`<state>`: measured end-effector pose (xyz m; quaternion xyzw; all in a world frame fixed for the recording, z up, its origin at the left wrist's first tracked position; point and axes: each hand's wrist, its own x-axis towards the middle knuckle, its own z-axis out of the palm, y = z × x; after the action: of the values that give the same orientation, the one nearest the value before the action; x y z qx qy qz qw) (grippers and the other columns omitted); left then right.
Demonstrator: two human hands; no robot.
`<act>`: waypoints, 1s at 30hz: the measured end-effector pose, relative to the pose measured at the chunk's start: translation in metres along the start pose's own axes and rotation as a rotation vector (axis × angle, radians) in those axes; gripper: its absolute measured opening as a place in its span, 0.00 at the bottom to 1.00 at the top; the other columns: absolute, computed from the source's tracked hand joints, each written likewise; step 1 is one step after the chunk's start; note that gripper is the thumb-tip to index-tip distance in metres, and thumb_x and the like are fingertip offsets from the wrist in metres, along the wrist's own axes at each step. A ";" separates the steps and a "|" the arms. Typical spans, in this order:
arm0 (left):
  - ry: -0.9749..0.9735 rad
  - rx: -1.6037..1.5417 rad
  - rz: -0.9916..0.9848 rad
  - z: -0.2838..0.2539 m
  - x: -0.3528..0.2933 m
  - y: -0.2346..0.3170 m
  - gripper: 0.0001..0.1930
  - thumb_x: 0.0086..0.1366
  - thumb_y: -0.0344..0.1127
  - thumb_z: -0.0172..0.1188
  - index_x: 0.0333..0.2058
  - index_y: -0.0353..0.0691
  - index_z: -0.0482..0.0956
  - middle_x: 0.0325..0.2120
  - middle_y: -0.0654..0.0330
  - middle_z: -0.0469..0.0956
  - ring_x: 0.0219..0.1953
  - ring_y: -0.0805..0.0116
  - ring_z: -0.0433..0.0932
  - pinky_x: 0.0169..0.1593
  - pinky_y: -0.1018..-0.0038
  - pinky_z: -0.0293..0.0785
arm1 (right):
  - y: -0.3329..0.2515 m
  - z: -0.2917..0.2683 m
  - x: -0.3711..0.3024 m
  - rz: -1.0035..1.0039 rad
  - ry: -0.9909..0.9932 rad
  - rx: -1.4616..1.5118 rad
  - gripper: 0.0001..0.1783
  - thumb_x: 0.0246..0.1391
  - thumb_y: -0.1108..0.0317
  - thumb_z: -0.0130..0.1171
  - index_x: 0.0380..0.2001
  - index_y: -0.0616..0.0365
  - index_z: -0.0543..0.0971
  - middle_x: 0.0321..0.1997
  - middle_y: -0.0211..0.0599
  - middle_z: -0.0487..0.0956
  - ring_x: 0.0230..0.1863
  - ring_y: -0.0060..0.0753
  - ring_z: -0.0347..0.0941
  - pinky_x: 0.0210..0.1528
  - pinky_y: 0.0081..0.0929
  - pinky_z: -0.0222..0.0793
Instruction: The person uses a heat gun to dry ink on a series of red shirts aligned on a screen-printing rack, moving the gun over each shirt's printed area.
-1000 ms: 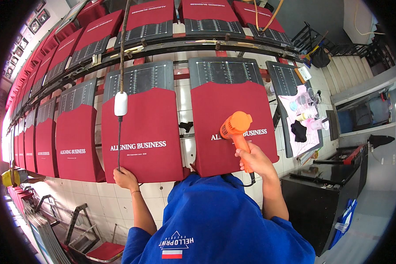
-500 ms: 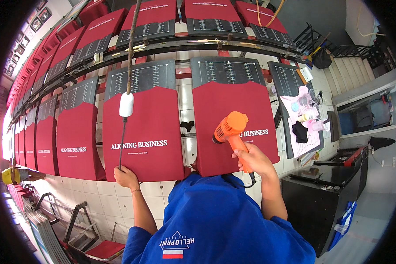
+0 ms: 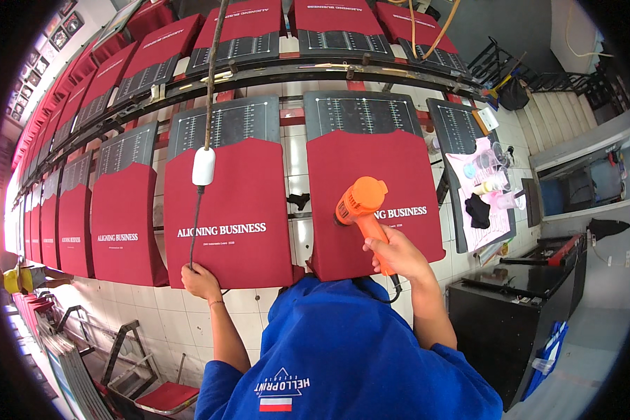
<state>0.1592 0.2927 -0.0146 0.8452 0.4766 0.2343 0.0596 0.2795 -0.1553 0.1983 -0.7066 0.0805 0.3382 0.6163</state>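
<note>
An orange heat gun (image 3: 366,197) is held by its handle in my right hand (image 3: 401,253), fingers wrapped round it. Its dark nozzle points left and hangs over a red shirt (image 3: 339,255) with white lettering, hiding part of that print. A black cord leaves the handle's lower end. My left hand (image 3: 201,283) is closed on a dark cord (image 3: 194,227) at the front edge of the neighbouring red shirt (image 3: 245,189). That cord runs up to a white socket block (image 3: 203,166), which hangs from a long brown line.
Grey pallets (image 3: 360,112) with red shirts line both sides of a dark rail (image 3: 259,75). At the right, cups, a black cloth (image 3: 477,211) and a pink cloth lie on another pallet. A black cabinet (image 3: 518,308) stands lower right. Another person in yellow (image 3: 19,280) is far left.
My right hand has moved the heat gun slightly left over the shirt. The yellow hose hanging at the top right has swung a little. My left hand stays in place.
</note>
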 end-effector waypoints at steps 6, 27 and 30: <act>0.013 0.001 -0.009 -0.004 -0.001 0.006 0.11 0.65 0.38 0.52 0.36 0.35 0.77 0.32 0.52 0.79 0.36 0.49 0.76 0.40 0.56 0.70 | 0.001 -0.002 0.000 -0.002 -0.021 -0.002 0.17 0.60 0.61 0.56 0.45 0.63 0.70 0.31 0.31 0.75 0.23 0.19 0.72 0.25 0.22 0.73; 0.021 0.034 0.014 -0.002 -0.003 0.008 0.13 0.66 0.40 0.52 0.36 0.35 0.76 0.32 0.51 0.79 0.37 0.47 0.76 0.40 0.55 0.71 | 0.026 -0.049 -0.053 0.031 0.155 0.081 0.16 0.61 0.64 0.54 0.47 0.64 0.70 0.33 0.32 0.75 0.22 0.18 0.70 0.24 0.21 0.71; -0.020 0.082 0.022 -0.002 -0.002 0.007 0.13 0.66 0.40 0.52 0.36 0.35 0.76 0.33 0.50 0.79 0.37 0.47 0.76 0.40 0.54 0.71 | 0.026 -0.055 -0.052 0.043 0.115 0.068 0.16 0.62 0.65 0.53 0.48 0.63 0.70 0.32 0.31 0.74 0.22 0.18 0.70 0.25 0.21 0.72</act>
<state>0.1630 0.2876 -0.0113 0.8544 0.4758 0.2069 0.0272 0.2475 -0.2279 0.2077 -0.7015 0.1425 0.3073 0.6270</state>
